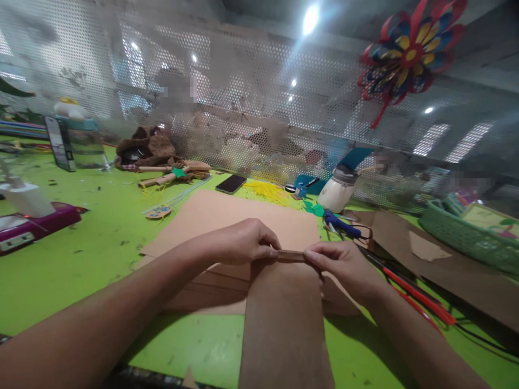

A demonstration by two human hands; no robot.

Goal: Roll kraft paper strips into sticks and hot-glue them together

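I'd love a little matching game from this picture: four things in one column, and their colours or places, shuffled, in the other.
Things
1. Brown sheet
2. Power strip
3. Basket
4. Flower ornament

Colours or places
A. Green, at the right edge of the view
B. Many-coloured, high at the upper right
C. Pinched at its far edge by the left hand and right hand
D. Purple, at the left edge of the view

Right pairs: 1-C, 2-D, 3-A, 4-B
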